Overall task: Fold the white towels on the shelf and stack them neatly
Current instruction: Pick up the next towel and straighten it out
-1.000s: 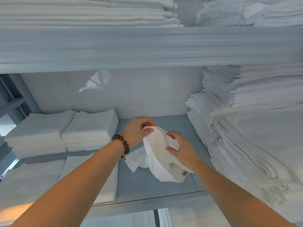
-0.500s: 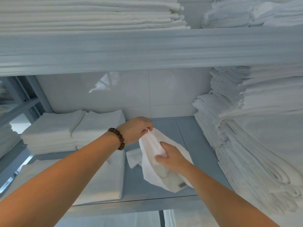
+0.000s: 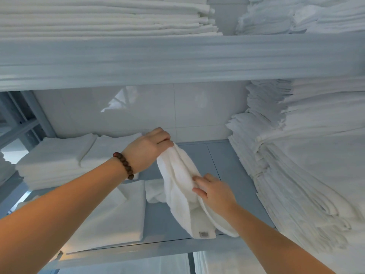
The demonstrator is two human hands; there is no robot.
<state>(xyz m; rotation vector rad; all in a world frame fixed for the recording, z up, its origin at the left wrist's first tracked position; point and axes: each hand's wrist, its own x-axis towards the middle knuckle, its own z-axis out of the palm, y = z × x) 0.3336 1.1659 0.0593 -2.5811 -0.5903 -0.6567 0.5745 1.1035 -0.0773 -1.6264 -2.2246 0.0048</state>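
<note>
Legible text: none.
The small sewn tag (image 3: 203,234) on the white towel (image 3: 177,175) is too blurred to read.

Pale grey-blue metal shelf (image 3: 217,153) stocked with white linen.
A stack of folded white towels (image 3: 57,157) sits at the back left corner, with a second folded white stack (image 3: 110,151) touching its right side. A flat folded white cloth (image 3: 118,214) lies in front of them by the front edge. A tall pile of folded white sheets (image 3: 296,184) fills the right edge. Between them, a loose crumpled white terry towel (image 3: 181,196) rests its labelled lower end at the front edge.
</note>
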